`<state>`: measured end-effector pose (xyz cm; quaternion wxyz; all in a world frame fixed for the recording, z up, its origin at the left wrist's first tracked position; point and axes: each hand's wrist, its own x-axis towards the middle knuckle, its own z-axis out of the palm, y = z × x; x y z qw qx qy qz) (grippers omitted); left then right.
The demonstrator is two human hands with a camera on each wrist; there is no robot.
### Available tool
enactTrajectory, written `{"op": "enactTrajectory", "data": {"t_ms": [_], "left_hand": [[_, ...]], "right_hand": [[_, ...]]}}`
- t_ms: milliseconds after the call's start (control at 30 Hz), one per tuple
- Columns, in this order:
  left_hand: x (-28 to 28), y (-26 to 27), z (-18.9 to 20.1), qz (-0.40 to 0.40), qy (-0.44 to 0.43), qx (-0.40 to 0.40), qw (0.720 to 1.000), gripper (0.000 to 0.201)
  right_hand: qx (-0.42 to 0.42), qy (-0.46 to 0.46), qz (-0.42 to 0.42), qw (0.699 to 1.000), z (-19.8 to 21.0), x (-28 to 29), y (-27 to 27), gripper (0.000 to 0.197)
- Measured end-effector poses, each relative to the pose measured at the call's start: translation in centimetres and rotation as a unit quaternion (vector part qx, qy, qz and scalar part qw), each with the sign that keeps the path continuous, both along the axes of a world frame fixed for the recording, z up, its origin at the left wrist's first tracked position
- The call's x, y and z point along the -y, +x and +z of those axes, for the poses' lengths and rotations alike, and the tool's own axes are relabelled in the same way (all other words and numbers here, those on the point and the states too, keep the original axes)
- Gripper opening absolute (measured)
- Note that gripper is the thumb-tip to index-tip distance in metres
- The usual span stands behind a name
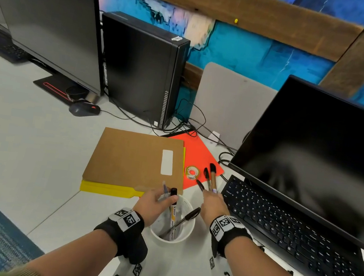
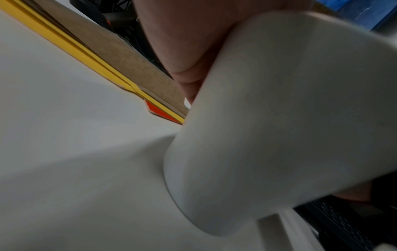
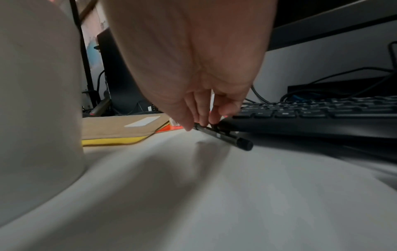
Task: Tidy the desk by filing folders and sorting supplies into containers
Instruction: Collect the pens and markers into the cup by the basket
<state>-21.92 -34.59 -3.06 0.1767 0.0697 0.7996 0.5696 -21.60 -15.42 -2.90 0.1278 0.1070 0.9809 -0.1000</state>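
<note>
A white cup [image 1: 186, 234] stands near the desk's front edge with a black pen [image 1: 187, 217] leaning inside it. Over its far rim my left hand [image 1: 168, 198] grips a white marker with a black cap [image 1: 173, 203] and a clear pen [image 1: 165, 189]; the marker's lower end is inside the cup. In the left wrist view the cup [image 2: 279, 118] fills the frame against my palm [image 2: 184, 51]. My right hand [image 1: 208, 192] reaches to several black-capped pens [image 1: 212, 177] beside the keyboard. Its fingertips [image 3: 201, 124] pinch one black pen [image 3: 225, 136].
A brown folder [image 1: 131, 158] lies on a yellow folder [image 1: 108, 189], with an orange folder [image 1: 199, 154] to the right. A tape roll [image 1: 192, 172] sits on the orange one. A black keyboard [image 1: 291, 232] and monitor [image 1: 318, 157] stand right; a computer tower [image 1: 139, 66] and cables behind.
</note>
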Motion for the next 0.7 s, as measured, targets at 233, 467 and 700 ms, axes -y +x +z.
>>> {"op": "enactTrajectory", "data": {"t_ms": [233,467,700], "left_hand": [[0.0,0.0,0.1,0.005,-0.012,0.012,1.000,0.020],[0.0,0.1,0.1,0.007,-0.017,0.017,1.000,0.025],[-0.1,0.0,-0.1,0.003,-0.009,0.014,1.000,0.017]], "right_hand": [[0.067,0.017,-0.048,0.996,0.1,1.0,-0.6,0.028],[0.011,-0.113,-0.138,0.984,1.1,0.2,0.1,0.013],[-0.241,-0.528,-0.219,0.785,6.1,-1.1,1.0,0.052]]}}
